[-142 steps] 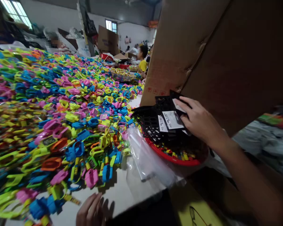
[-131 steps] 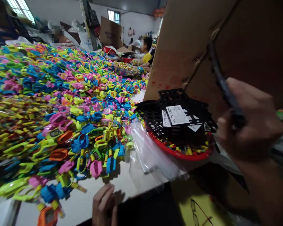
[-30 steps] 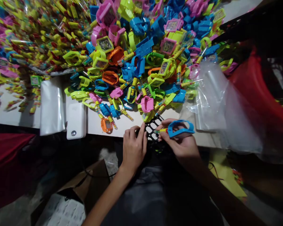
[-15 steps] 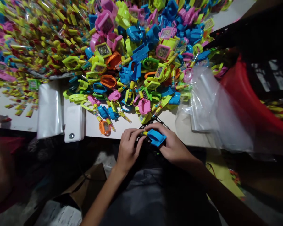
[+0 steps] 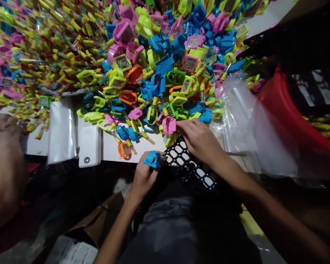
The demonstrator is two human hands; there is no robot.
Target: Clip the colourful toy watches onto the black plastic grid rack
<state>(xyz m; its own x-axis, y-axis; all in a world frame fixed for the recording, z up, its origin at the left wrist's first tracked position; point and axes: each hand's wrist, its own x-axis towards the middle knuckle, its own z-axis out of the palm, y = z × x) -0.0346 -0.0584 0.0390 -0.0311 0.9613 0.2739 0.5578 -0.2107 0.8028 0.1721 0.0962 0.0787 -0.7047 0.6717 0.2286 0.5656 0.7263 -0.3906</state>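
The left hand [image 5: 145, 178] has its grip closed on a blue plastic toy watch [image 5: 153, 160], held just off the near edge of the white table [image 5: 110, 147]. The watch's rounded band arches upward, and a bit of yellow shows at its right side, pointing toward the black plastic lattice [image 5: 178, 154]. That lattice slants — its long axis runs from upper left to lower right — between the two hands. The right hand [image 5: 199, 138] reaches past it, fingers close together, tips at a pink plastic toy watch [image 5: 169, 125] on the front of the heap (whether they clamp it, I can't tell; the tips are partly hidden). The pink one's squarish face turns toward the near edge.
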